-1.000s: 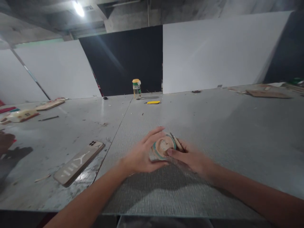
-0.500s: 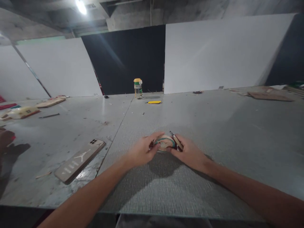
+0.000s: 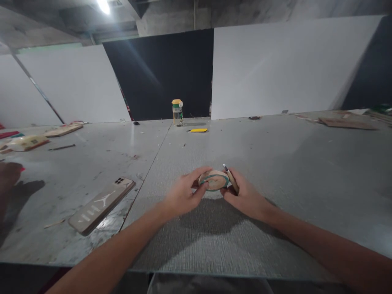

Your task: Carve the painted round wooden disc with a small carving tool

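A small round wooden disc (image 3: 217,182) with a teal-green painted ring is pinched by my left hand (image 3: 185,192), thumb on its face and fingers behind its left edge. It is tilted toward me, raised above its shadow on the table. My right hand (image 3: 245,193) is closed around a slim carving tool (image 3: 232,179) with a light wooden handle and a metal tip pointing up and away. The right fingers are beside the disc's right edge; whether they touch it I cannot tell.
A phone in a grey-brown case (image 3: 102,205) lies at left. Farther back are a yellow utility knife (image 3: 198,130) and a yellow-lidded bottle (image 3: 177,112). Another person's hand (image 3: 9,175) is at the left edge. Wooden boards (image 3: 347,123) lie at the far right.
My right thumb has come off the disc's face, and more of the disc shows. The carving tool has shifted slightly right with my right hand. The other person's hand has moved slightly.
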`<state>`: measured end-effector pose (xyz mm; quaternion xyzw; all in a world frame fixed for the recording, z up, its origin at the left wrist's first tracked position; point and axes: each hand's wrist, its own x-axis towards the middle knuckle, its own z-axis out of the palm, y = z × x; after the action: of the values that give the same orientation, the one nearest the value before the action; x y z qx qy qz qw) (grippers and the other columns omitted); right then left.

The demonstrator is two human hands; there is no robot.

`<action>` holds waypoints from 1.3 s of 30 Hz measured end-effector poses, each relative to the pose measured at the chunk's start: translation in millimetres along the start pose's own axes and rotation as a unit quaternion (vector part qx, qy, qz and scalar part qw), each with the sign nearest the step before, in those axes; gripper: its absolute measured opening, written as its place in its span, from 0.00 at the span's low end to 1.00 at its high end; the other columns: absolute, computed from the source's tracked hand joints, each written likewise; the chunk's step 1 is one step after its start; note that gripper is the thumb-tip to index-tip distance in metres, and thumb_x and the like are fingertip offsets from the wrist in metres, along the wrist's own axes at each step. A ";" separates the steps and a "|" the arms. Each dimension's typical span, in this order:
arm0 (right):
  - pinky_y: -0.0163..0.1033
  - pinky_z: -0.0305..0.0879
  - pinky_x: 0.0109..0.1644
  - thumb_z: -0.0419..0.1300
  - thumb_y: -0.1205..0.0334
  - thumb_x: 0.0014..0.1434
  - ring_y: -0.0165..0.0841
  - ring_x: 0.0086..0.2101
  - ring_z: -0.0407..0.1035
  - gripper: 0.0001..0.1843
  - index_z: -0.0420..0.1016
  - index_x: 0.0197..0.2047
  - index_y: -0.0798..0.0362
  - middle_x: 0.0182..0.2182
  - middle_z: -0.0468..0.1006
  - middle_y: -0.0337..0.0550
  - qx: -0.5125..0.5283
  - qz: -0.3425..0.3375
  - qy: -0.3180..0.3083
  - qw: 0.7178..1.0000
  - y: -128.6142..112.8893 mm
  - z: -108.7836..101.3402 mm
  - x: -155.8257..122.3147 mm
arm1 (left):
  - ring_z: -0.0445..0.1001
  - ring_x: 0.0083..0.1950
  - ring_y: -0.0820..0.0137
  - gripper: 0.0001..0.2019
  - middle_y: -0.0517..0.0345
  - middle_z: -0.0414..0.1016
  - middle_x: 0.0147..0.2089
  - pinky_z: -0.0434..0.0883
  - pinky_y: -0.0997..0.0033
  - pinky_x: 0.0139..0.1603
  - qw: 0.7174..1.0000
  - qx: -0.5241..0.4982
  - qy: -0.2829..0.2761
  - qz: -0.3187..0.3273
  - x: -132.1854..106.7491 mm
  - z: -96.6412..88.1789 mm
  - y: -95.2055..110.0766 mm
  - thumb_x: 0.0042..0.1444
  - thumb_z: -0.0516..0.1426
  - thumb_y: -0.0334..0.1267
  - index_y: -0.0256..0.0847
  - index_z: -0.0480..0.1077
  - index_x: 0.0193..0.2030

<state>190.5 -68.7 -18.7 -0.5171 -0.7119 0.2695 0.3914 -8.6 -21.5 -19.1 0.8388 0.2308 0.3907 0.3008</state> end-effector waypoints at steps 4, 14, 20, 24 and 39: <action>0.34 0.57 0.27 0.56 0.62 0.58 0.29 0.24 0.58 0.11 0.61 0.44 0.50 0.27 0.63 0.34 0.020 0.009 0.002 1.000 -3.8 -0.8 -3.5 | 0.76 0.42 0.72 0.21 0.51 0.76 0.46 0.74 0.74 0.42 0.999 -0.016 0.024 -0.024 -0.1 -0.5 2.8 0.61 0.52 0.36 0.42 0.60 0.61; 0.36 0.61 0.31 0.55 0.60 0.61 0.33 0.32 0.64 0.08 0.64 0.45 0.50 0.35 0.69 0.41 0.067 0.014 -0.017 0.997 -5.0 0.6 -4.8 | 0.73 0.42 0.69 0.29 0.51 0.73 0.50 0.72 0.71 0.42 0.997 -0.021 -0.048 -0.052 1.4 -4.2 10.8 0.53 0.58 0.34 0.43 0.57 0.62; 0.36 0.61 0.32 0.52 0.54 0.64 0.32 0.30 0.62 0.10 0.64 0.45 0.50 0.33 0.67 0.39 0.096 0.021 -0.044 0.994 -14.0 0.2 -8.2 | 0.72 0.48 0.65 0.26 0.48 0.72 0.53 0.71 0.66 0.46 0.977 -0.164 -0.095 -0.099 3.2 -3.9 14.4 0.55 0.59 0.40 0.42 0.61 0.60; 0.35 0.58 0.29 0.53 0.53 0.64 0.31 0.28 0.59 0.10 0.63 0.42 0.50 0.30 0.64 0.37 0.098 0.024 -0.044 0.994 -18.0 -1.0 -7.7 | 0.72 0.50 0.64 0.22 0.48 0.72 0.54 0.69 0.64 0.50 0.969 -0.202 -0.098 -0.101 4.7 -4.8 17.8 0.56 0.59 0.40 0.41 0.65 0.57; 0.36 0.60 0.31 0.54 0.61 0.62 0.30 0.29 0.60 0.04 0.62 0.40 0.50 0.31 0.65 0.37 0.110 0.021 -0.040 0.993 -21.8 -1.7 -8.7 | 0.70 0.54 0.63 0.22 0.49 0.70 0.56 0.67 0.62 0.55 0.972 -0.198 -0.097 -0.084 4.3 -5.1 22.2 0.56 0.58 0.35 0.42 0.64 0.58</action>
<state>181.8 -83.9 -3.0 -0.4750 -0.6820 0.3744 0.4113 -6.8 -33.0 1.0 0.7742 0.1883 0.3187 0.5133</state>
